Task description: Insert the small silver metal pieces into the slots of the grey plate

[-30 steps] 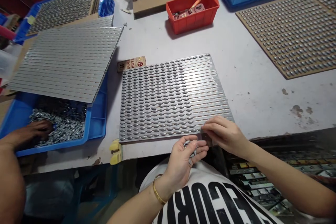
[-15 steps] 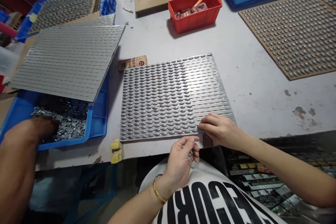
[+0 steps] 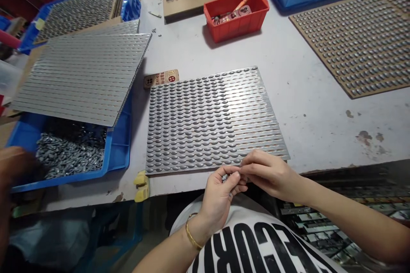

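A grey slotted board [image 3: 256, 111] lies flat on the table in front of me. Rows of small dark oval metal pieces [image 3: 185, 123] fill its left and middle parts, while bare slotted strips show at its right. Just off the board's front edge, my left hand [image 3: 221, 192] is curled around a few small metal pieces [image 3: 225, 177]. The fingers of my right hand [image 3: 272, 172] are pinched together and meet the left fingertips. Whatever lies between the right fingertips is hidden.
At left, another slotted board [image 3: 83, 72] rests over a blue bin [image 3: 120, 149] of loose metal pieces; a co-worker's blurred hand [image 3: 19, 164] is beside it. A yellow clip [image 3: 141, 186] sits at the table edge. Beyond are a red box [image 3: 237, 25] and a filled brown board [image 3: 355, 47].
My right hand has moved from the board's front edge down and left to my left fingertips. The co-worker's hand has left the bin, moving left.
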`<state>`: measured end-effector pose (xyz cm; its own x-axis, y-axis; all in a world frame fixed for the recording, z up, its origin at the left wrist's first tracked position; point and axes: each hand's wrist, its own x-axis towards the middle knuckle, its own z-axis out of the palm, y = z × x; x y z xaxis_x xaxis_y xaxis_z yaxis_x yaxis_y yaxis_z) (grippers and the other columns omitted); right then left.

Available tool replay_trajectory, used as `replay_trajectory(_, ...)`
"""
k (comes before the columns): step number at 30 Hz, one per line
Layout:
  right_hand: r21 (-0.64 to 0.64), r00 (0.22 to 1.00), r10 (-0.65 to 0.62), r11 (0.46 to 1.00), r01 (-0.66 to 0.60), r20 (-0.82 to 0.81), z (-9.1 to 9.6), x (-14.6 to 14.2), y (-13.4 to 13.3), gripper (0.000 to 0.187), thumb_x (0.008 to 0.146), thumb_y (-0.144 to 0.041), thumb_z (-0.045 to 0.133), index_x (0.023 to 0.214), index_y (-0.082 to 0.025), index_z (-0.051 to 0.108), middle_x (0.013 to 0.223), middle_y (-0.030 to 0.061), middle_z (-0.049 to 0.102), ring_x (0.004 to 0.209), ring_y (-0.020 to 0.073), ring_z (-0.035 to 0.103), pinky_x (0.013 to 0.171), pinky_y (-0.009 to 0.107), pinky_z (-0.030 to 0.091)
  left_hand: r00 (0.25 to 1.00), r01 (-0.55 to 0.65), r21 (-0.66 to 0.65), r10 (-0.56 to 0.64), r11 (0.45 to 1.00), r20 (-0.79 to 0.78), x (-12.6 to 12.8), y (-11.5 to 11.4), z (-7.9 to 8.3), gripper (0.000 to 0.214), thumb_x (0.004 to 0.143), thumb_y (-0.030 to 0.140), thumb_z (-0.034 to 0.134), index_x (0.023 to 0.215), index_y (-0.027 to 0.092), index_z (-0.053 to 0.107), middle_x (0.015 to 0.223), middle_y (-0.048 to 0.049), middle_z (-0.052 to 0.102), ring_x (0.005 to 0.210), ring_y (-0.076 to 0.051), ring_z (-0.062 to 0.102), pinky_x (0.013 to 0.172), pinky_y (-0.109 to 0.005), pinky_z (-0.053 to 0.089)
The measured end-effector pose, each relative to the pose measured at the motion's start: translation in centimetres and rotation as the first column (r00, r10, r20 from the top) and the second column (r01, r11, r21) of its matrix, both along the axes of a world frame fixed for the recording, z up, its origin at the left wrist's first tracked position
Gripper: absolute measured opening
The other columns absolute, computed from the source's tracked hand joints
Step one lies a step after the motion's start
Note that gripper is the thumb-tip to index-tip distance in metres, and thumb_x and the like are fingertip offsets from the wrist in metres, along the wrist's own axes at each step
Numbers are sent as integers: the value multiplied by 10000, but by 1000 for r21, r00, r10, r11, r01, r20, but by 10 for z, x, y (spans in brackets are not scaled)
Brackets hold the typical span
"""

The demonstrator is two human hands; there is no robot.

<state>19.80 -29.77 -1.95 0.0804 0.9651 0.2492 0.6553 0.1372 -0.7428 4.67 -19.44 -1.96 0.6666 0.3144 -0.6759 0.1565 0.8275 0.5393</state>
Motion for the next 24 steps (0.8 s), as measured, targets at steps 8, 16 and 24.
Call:
replay_trajectory(8, 50, 995, -75, 996, 72, 66, -16, 20, -1, 212, 944, -109, 465, 1073, -193, 611, 925, 81, 638, 838, 170, 580, 702, 303, 501, 999, -32, -46, 31, 998, -18, 3, 6, 7, 231, 889, 271, 569, 1045, 112, 630, 871, -93, 684, 740, -161, 657, 633, -254, 527)
replay_trajectory(16, 52, 922, -146, 989, 136, 358, -43, 33, 10, 197, 920, -87, 474, 996, -169, 636, 921, 78, 640, 835, 193, 549, 697, 311, 470, 999, -12, -87, 8, 996, -45, 3, 7, 10, 195, 890, 222, 582, 1060, 133, 552, 1118, -161, 686, 929, -220, 695, 862, -352, 536)
replay_trajectory(24, -13, 917, -79, 996, 91, 391, -36, 36, 14, 223, 896, -62, 459, 972, -164, 642, 908, 89, 622, 839, 200, 544, 690, 310, 473, 999, 5, -72, -8, 997, -41, 3, 7, 11, 218, 858, 256, 655, 1013, 143, 552, 1104, -146, 697, 928, -201, 695, 858, -329, 538)
